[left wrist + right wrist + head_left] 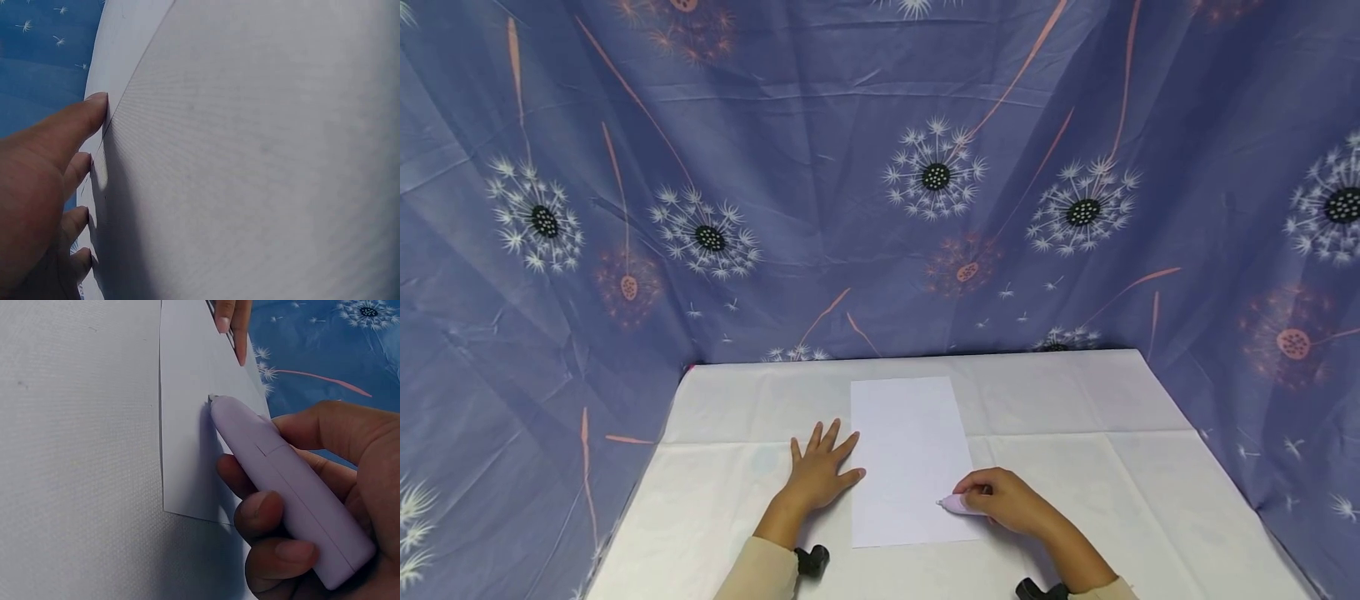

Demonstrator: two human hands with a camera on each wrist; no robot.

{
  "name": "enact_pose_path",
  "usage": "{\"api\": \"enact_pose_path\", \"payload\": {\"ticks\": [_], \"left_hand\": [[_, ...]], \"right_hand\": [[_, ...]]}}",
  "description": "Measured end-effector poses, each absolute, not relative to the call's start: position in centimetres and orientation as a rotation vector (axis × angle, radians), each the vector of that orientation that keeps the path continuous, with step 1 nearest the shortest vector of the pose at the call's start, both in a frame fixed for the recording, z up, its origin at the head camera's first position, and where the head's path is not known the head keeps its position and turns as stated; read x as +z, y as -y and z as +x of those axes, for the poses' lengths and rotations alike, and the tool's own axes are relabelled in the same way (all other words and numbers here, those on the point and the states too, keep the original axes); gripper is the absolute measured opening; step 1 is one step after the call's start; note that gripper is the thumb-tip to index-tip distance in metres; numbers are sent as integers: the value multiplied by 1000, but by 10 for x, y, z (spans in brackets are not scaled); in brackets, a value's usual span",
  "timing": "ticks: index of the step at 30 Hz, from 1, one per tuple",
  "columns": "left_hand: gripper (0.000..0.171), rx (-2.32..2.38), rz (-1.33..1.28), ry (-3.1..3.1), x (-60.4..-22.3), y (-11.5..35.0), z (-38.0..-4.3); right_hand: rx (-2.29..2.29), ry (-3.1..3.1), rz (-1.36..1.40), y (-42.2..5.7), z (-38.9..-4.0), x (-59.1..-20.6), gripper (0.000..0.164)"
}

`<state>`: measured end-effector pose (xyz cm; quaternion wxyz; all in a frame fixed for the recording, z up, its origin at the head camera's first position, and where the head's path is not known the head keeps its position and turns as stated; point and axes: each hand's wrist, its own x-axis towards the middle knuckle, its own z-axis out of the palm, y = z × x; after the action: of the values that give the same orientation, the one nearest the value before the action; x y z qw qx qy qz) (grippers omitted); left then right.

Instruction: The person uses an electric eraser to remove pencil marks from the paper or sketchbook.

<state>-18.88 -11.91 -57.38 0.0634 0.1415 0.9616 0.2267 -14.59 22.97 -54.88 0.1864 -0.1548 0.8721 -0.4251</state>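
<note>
A white sheet of paper (906,450) lies upright on the white-covered table. Along its left edge, my left hand (816,477) rests with fingers spread, the thumb and index fingertips right at the paper's border. My right hand (1003,500) grips a lilac pen-shaped tool (962,504) over the sheet's lower right part. In the right wrist view, thumb and fingers wrap round the smooth, seamed body of this tool (294,494). It tapers to a small tip, which points left and sits close over the paper (187,456). The left wrist view shows my left thumb (81,122) beside the paper edge.
The table's white cloth (1075,400) has fold creases. Behind and on both sides hangs a blue curtain (820,208) printed with dandelions. Dark wrist-worn devices (812,561) show at both wrists, near the beige sleeves (760,571).
</note>
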Motion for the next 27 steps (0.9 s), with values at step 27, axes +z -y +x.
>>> {"api": "enact_pose_path", "payload": {"ticks": [27], "left_hand": [[66, 697, 442, -2902, -571, 119, -187]], "right_hand": [[-1208, -2448, -404, -229, -145, -550, 17]]}}
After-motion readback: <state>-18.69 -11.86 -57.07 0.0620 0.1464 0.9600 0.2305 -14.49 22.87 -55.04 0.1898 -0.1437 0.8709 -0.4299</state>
